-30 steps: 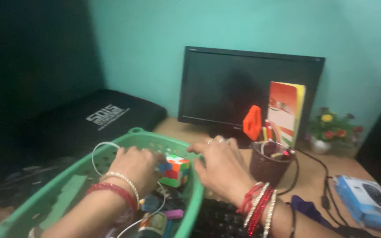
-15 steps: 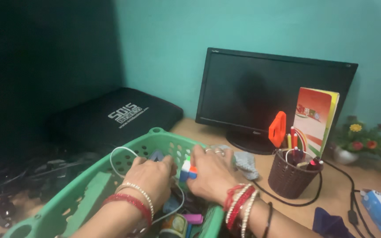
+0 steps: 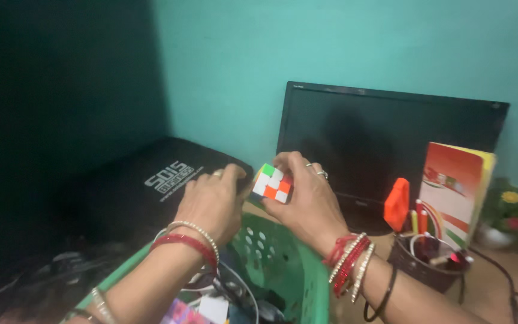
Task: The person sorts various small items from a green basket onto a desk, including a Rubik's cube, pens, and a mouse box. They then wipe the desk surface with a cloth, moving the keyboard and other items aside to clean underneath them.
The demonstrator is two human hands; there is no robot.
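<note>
A colourful puzzle cube (image 3: pixel 273 183) with white, orange, red and green squares is held up above the green plastic basket (image 3: pixel 274 255). My right hand (image 3: pixel 308 201) grips it from the right and behind, fingers curled over its top. My left hand (image 3: pixel 214 203) holds its left side, thumb raised next to it. Both wrists wear red and silver bangles. Inside the basket lie a white cable (image 3: pixel 235 288) and small colourful items, partly hidden by my left arm.
A black monitor (image 3: pixel 391 135) stands on the wooden desk against the teal wall. A dark pen holder (image 3: pixel 424 267) with pens, an orange object (image 3: pixel 397 204) and a red-and-yellow booklet (image 3: pixel 458 192) sit to the right. A black bag (image 3: pixel 151 180) lies left; flowers (image 3: pixel 514 211) far right.
Both hands have lifted the cube out of the basket to in front of the monitor. The view has shifted right and tilted up.
</note>
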